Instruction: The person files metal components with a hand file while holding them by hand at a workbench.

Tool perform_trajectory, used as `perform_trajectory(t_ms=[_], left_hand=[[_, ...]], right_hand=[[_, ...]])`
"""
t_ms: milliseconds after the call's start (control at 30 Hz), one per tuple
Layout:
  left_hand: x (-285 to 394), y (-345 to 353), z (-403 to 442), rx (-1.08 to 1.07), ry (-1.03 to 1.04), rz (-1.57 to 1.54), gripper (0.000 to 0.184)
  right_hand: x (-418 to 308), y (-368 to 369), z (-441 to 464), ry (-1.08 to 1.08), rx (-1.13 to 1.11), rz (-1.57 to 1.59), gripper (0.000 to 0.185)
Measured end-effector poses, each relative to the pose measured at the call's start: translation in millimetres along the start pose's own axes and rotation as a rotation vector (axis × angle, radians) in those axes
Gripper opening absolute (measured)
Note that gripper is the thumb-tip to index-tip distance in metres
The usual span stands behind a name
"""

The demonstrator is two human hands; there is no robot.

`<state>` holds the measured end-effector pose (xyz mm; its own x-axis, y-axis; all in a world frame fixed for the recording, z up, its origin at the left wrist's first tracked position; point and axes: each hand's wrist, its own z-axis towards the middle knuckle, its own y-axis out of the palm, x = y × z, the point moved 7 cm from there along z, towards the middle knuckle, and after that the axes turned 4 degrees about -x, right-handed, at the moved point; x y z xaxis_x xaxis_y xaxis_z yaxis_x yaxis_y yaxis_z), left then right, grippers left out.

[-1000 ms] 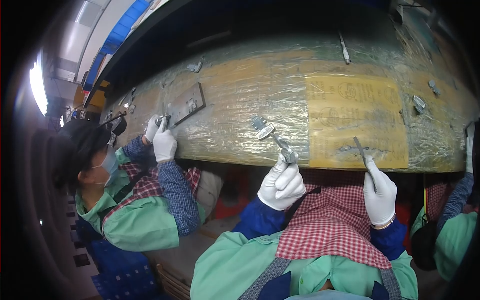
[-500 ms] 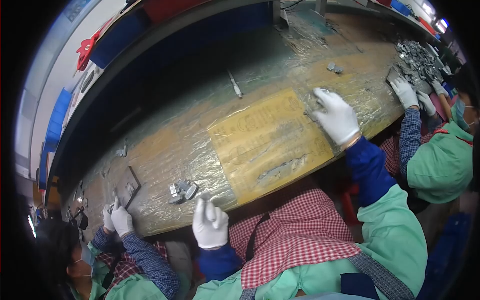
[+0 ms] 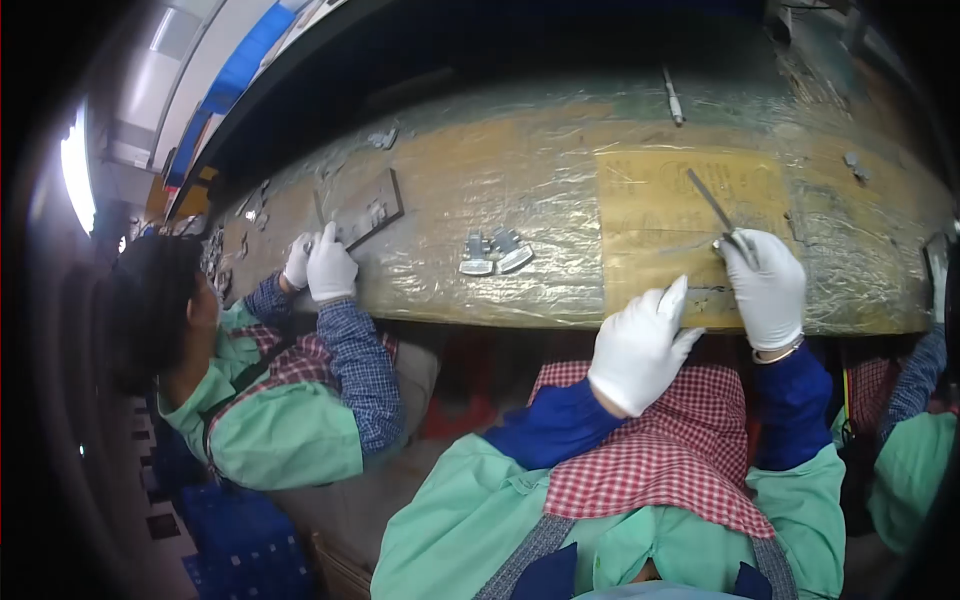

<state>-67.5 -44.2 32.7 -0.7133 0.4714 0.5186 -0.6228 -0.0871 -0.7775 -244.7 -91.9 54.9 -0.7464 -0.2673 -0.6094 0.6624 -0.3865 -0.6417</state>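
Observation:
My right hand (image 3: pixel 768 290), in a white glove, is closed around a thin flat metal tool (image 3: pixel 709 198) that points up and left over the yellow sheet (image 3: pixel 640 185). A small dark bit shows at its fingertips, too small to make out. Left of it, my left hand (image 3: pixel 640 350) is at the sheet's front edge, fingers stretched and thumb apart, with nothing visible in it. Two grey metal parts (image 3: pixel 478 254) (image 3: pixel 513 250) lie side by side on the film-covered table (image 3: pixel 550 190), left of the sheet.
A co-worker's gloved hands (image 3: pixel 325 262) are beside a dark plate (image 3: pixel 375 212) on the left. A white pen-like tool (image 3: pixel 674 103) lies behind the sheet. Small metal pieces (image 3: pixel 855 166) lie at the right. Another person's sleeve (image 3: pixel 915 385) shows at the far right.
My left hand has let go of a metal part, now on the table, and moved right to the sheet. My right hand reached right, then came back; a part there is gone. The view swung and returned.

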Motion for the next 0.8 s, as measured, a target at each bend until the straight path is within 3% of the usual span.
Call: perform_trajectory(t_ms=[100,133,233,300,400,500,600,700,800], left_hand=[[-4.0,14.8,23.8,0.014,-0.053,0.11,0.069],[-8.1,18.4,35.0,-0.022,-0.091,0.087,0.051],[-20.0,37.2,51.6,-0.085,-0.154,0.179,0.02],[-23.8,40.2,53.1,-0.11,-0.139,0.167,0.018],[-24.0,33.7,52.5,-0.069,-0.076,0.059,0.017],[-23.0,23.8,48.9,-0.017,-0.048,-0.007,0.021],[-23.6,15.8,46.5,0.008,-0.071,-0.159,0.024],[-28.2,13.7,37.8,-0.018,-0.199,-0.273,0.028],[-38.3,5.0,21.6,0.042,-0.22,-0.387,0.025]], right_hand=[[-7.4,24.6,-8.2,-0.011,-0.019,0.06,0.013],[-8.4,28.7,-8.7,-0.006,-0.031,0.068,0.013],[-6.2,37.0,-14.7,-0.001,-0.046,0.067,0.012],[-4.3,34.6,-14.3,0.059,-0.082,0.037,0.013],[8.8,20.1,-20.7,0.253,-0.077,0.232,0.017],[27.4,10.3,-13.3,0.144,-0.008,0.254,0.029],[39.7,15.3,-2.0,0.03,-0.148,0.048,0.036],[33.9,27.7,-5.1,0.14,-0.367,0.085,0.033],[11.4,35.3,-18.5,0.183,-0.356,0.256,0.027]])
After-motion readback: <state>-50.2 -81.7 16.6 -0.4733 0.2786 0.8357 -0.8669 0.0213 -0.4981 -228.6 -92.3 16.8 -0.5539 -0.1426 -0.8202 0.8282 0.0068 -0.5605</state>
